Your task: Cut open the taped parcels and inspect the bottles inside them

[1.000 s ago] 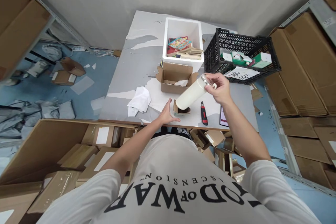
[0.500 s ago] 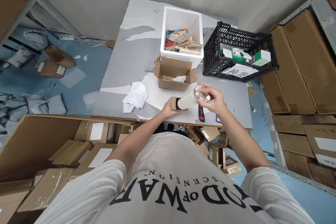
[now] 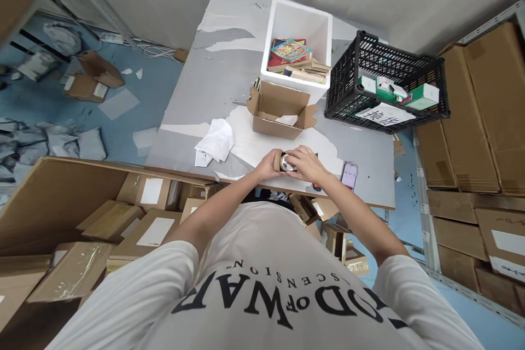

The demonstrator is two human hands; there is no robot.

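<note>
At the table's front edge, my left hand (image 3: 268,165) is closed round a narrow brown cardboard box (image 3: 278,160). A thermos bottle (image 3: 286,163) sits deep in this box, with only its shiny silver top showing at the mouth. The fingers of my right hand (image 3: 305,164) are curled over that silver top. Just beyond both hands stands an open cardboard box (image 3: 279,127) with white paper inside. Partly hidden under my right forearm is a red and black tool (image 3: 316,187), and a phone (image 3: 349,175) lies to the right.
A white foam box (image 3: 267,60) with books stands behind the open carton. To its right is a black plastic crate (image 3: 342,87) holding green and white boxes. Crumpled white paper (image 3: 217,141) lies on the left. Large cartons (image 3: 498,93) are stacked at the right.
The white bottle has gone down into the narrow box, so its pale body no longer shows. My right hand has moved left with it, to the box mouth. The view has shifted slightly.
</note>
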